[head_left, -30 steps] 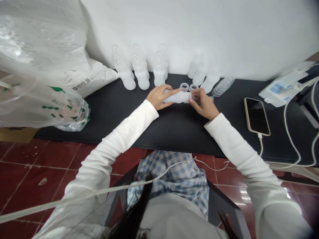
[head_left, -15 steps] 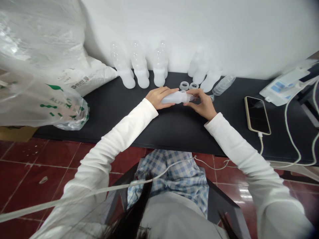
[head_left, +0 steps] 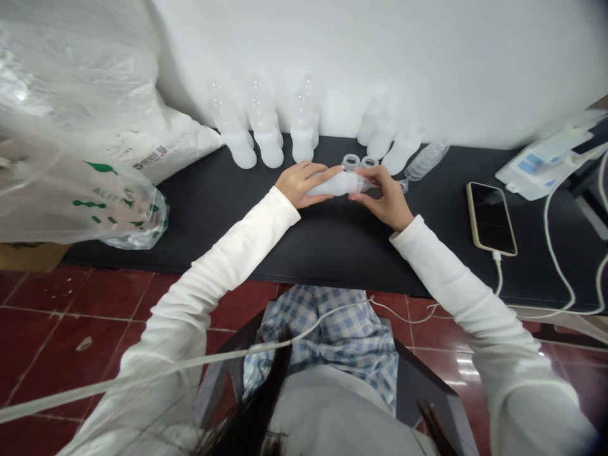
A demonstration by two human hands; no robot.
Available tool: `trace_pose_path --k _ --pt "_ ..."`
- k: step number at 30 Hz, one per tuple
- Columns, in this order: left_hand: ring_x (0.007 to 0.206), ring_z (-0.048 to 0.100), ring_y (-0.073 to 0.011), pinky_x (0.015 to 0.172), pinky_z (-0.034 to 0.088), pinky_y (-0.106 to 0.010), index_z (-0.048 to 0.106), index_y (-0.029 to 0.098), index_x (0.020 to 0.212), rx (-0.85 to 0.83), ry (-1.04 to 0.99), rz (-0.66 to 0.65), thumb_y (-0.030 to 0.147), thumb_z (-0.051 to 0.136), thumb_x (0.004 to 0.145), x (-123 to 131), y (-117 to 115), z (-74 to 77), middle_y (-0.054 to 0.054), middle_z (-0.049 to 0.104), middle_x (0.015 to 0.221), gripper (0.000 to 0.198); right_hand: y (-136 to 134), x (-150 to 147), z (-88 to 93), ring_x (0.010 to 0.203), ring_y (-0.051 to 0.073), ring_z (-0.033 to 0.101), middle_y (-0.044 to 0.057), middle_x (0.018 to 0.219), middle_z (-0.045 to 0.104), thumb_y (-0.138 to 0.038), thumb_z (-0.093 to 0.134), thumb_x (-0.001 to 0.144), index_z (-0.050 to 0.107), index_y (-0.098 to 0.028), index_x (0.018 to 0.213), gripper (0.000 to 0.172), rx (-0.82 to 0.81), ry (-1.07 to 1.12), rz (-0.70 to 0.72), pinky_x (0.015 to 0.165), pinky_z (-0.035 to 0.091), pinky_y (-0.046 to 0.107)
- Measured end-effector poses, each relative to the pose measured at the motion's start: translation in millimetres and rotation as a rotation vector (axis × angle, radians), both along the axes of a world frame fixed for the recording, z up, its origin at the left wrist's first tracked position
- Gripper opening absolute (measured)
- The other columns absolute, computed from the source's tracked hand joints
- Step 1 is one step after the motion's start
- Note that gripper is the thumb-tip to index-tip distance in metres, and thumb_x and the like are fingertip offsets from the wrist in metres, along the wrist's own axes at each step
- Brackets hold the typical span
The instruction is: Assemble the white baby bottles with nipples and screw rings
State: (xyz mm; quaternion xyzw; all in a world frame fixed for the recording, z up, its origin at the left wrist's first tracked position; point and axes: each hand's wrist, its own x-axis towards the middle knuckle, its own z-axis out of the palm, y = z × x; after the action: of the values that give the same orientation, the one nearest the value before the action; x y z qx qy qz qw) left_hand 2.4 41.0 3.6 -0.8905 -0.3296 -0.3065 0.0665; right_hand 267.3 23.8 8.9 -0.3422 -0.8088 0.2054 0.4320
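A white translucent bottle (head_left: 338, 184) lies sideways just above the black table (head_left: 228, 209), held between both hands. My left hand (head_left: 300, 182) is wrapped round its body. My right hand (head_left: 386, 197) pinches its neck end, where a small clear part sits at the mouth. Two clear rings (head_left: 351, 161) rest on the table just behind the bottle.
Several white bottles (head_left: 266, 130) stand along the white wall, and a clear bottle (head_left: 422, 162) lies on its side at the right. A phone (head_left: 491, 218) on a white cable lies right of my hands. Plastic bags (head_left: 80, 190) fill the left end; a white device (head_left: 546, 161) sits far right.
The bottle and both hands stay in place; my right fingers have shifted slightly at the bottle's neck. The view has moved a little.
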Motion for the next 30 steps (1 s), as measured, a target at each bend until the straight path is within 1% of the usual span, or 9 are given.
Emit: trace_pose_path --k 5,8,11,14,17,21,25,28,30 --pt "0.097 0.071 -0.0211 0.092 0.057 -0.035 0.059 0.021 0.144 -0.122 -0.051 -0.039 0.067 0.053 0.093 3 -10 1.0 -0.01 0.075 0.111 0.069 0 1 2.6 0.117 0.026 0.069 0.007 0.125 0.072 -0.037 0.065 0.095 0.069 -0.029 0.107 0.015 0.199 -0.049 0.107 0.1 0.059 0.048" --pt "0.097 0.073 -0.0195 0.089 0.057 -0.03 0.063 0.022 0.139 -0.245 -0.116 -0.04 0.067 0.056 0.092 4 -16 2.1 -0.008 0.076 0.112 0.065 0 1 4.5 0.12 0.025 0.068 0.004 0.128 0.071 -0.035 0.059 0.098 0.07 -0.032 0.102 0.013 0.178 -0.068 0.103 0.103 0.057 0.048" --pt "0.095 0.073 -0.0189 0.085 0.057 -0.029 0.064 0.025 0.137 -0.241 -0.09 -0.006 0.066 0.059 0.09 3 -16 2.3 -0.007 0.077 0.113 0.062 2 2 5.0 0.116 0.027 0.069 0.005 0.125 0.072 -0.049 0.067 0.091 0.069 -0.031 0.112 0.028 0.091 -0.107 0.094 0.101 0.057 0.048" --pt "0.094 0.072 -0.0197 0.08 0.056 -0.03 0.06 0.027 0.142 -0.099 0.031 0.024 0.064 0.058 0.091 2 -11 2.0 -0.007 0.076 0.11 0.063 4 3 3.2 0.088 0.023 0.07 0.006 0.102 0.074 -0.064 0.065 0.088 0.067 -0.025 0.114 0.048 0.026 -0.163 0.024 0.08 0.058 0.039" --pt "0.098 0.07 -0.0203 0.084 0.054 -0.032 0.056 0.03 0.146 0.035 0.149 -0.023 0.059 0.05 0.098 2 -4 2.9 -0.009 0.074 0.114 0.057 3 0 2.7 0.061 0.016 0.057 0.001 0.069 0.064 -0.074 0.041 0.095 0.065 -0.022 0.086 0.057 -0.018 -0.227 -0.095 0.064 0.047 0.032" --pt "0.102 0.068 -0.0212 0.085 0.051 -0.034 0.053 0.03 0.147 0.122 0.205 -0.075 0.055 0.043 0.102 2 2 3.4 -0.009 0.072 0.117 0.053 -1 -2 5.6 0.053 0.016 0.048 0.002 0.051 0.05 -0.073 0.007 0.099 0.049 -0.022 0.056 0.079 -0.044 -0.346 -0.179 0.071 0.044 0.036" --pt "0.098 0.068 -0.0211 0.086 0.051 -0.035 0.052 0.026 0.148 0.115 0.139 -0.076 0.06 0.046 0.1 2 1 -0.3 -0.01 0.071 0.114 0.06 0 4 8.2 0.073 0.024 0.062 0.008 0.076 0.067 -0.075 0.012 0.098 0.069 -0.02 0.092 0.079 0.08 -0.44 -0.177 0.085 0.048 0.045" --pt "0.098 0.068 -0.0214 0.089 0.052 -0.035 0.054 0.023 0.147 0.077 0.068 -0.059 0.063 0.047 0.098 3 -1 -2.4 -0.01 0.071 0.112 0.064 3 8 9.5 0.101 0.031 0.067 0.014 0.114 0.071 -0.078 0.044 0.091 0.058 -0.02 0.133 0.073 0.155 -0.403 -0.064 0.091 0.051 0.048" --pt "0.099 0.068 -0.0218 0.09 0.053 -0.035 0.055 0.021 0.147 0.058 0.052 -0.043 0.065 0.048 0.097 4 -3 -2.4 -0.011 0.071 0.111 0.066 3 9 9.4 0.114 0.034 0.065 0.015 0.127 0.068 -0.073 0.055 0.089 0.055 -0.021 0.136 0.07 0.175 -0.37 -0.007 0.096 0.052 0.05"
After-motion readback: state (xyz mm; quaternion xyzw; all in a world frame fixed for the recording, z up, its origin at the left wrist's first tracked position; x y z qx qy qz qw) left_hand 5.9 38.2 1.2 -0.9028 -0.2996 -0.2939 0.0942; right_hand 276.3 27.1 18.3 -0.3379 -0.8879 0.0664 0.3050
